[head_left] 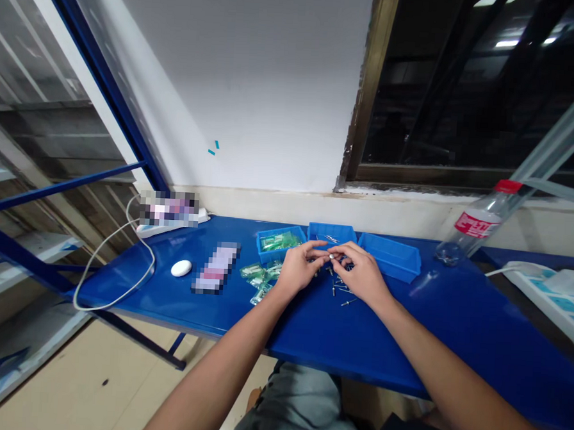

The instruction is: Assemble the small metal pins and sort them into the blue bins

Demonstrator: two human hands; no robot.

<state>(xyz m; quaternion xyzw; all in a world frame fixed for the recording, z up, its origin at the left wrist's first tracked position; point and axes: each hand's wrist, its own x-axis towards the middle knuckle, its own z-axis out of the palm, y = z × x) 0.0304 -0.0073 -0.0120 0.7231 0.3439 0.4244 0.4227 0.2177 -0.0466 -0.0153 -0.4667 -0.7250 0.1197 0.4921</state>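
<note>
Across the blue table (pixel 453 352), loose metal pins (pixel 339 288) lie before blue plastic bins (pixel 388 257). The left hand (pixel 299 268) and right hand (pixel 361 275) narrowly pinch a tiny metal part (pixel 331 257) between their fingertips; a slipped grip could drop it among the pins.

Place: a small assembly workshop, indoors beside a window (pixel 447 88) and a painted wall (pixel 274 92)
Bench: a blue steel workbench (pixel 395 349) — long, bare-topped and fitted to the wall
Parts: blue plastic bins (pixel 390 257), loose metal pins (pixel 343 294) and bagged green parts (pixel 257 274)
Power: power strips (pixel 552 296) at both bench ends
Storage: metal shelving (pixel 41 125) at left — blue-framed
Floor: beige tile (pixel 90 384)
</note>
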